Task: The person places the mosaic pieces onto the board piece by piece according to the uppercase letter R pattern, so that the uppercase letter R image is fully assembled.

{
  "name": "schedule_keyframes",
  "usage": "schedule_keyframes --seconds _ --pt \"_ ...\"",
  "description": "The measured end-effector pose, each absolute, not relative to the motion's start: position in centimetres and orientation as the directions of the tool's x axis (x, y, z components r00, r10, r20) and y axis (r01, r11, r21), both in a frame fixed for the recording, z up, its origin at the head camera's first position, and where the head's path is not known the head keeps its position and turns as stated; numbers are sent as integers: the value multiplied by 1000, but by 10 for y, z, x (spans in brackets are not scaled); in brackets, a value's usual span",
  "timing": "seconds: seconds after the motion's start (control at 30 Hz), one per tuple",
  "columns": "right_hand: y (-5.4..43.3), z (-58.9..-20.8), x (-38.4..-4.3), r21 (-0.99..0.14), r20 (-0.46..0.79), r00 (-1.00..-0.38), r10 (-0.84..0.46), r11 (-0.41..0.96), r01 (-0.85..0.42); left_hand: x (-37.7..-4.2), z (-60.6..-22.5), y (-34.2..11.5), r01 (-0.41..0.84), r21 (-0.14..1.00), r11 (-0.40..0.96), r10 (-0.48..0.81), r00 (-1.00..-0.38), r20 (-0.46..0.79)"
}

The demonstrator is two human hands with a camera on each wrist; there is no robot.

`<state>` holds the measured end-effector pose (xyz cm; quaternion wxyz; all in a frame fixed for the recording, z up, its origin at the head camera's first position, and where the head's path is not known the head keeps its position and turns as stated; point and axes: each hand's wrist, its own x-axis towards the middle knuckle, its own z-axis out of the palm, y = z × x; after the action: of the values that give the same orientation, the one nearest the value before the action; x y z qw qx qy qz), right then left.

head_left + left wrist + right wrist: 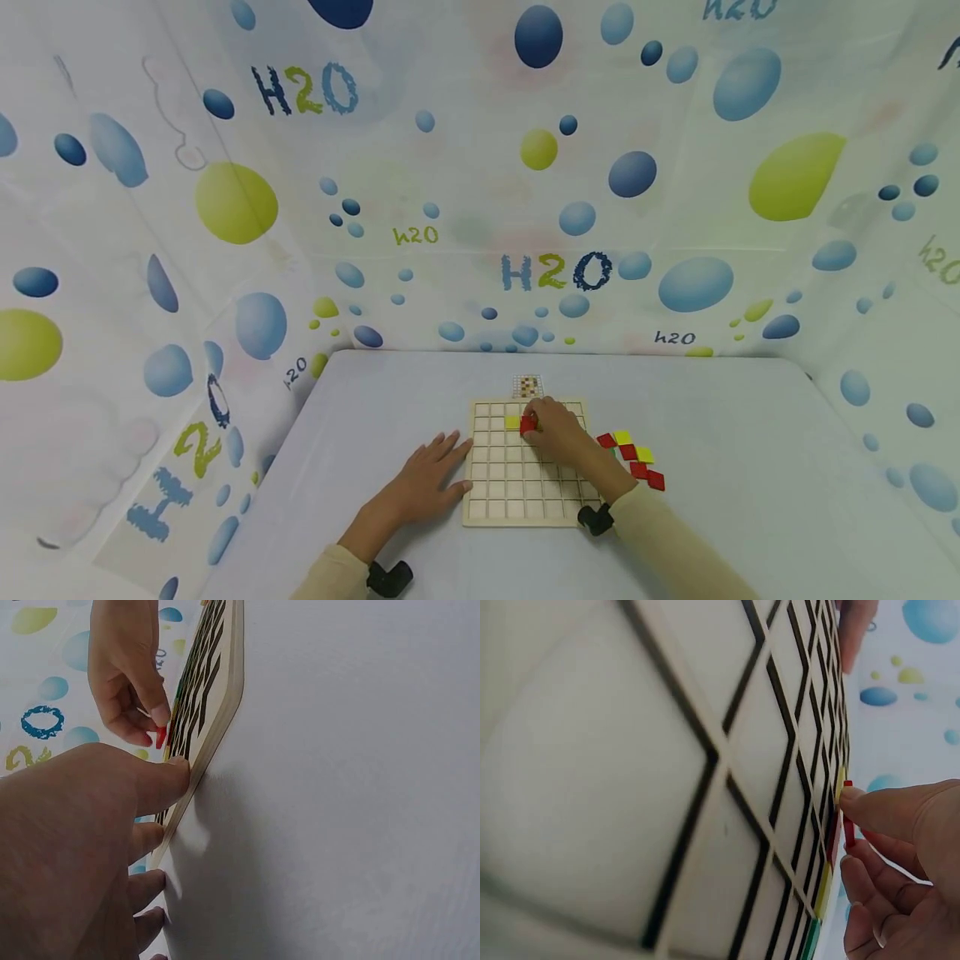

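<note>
Narrow pinch of right hand [557, 429] on red tile [528, 425]

The left wrist view is dim, softly shadowed.

Two hands [431, 477] [557, 435] and one board [515, 507] have four red tiles [638, 471], two yellow tiles [645, 455] alongside.

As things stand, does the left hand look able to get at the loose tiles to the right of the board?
Probably not directly: the left hand rests at the left edge of the board, and the right forearm reaches across between it and the loose tiles.
</note>
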<state>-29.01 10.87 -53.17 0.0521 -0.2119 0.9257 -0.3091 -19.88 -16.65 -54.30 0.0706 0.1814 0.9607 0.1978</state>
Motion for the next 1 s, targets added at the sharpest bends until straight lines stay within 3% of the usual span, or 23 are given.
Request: schedule_keyframes --seconds 0.37,0.87,1.0 --pt "90 -535 -280 -545 68 -862 -502 705 -454 -202 -548 -168 322 407 855 378 -924 -63" --pt "91 -534 -274 -468 96 -861 -499 741 -481 -198 -541 -165 319 405 857 375 -925 -65" --pt "105 -530 -269 -501 68 -892 -446 758 -418 -197 -540 -164 312 406 859 367 -928 -64"
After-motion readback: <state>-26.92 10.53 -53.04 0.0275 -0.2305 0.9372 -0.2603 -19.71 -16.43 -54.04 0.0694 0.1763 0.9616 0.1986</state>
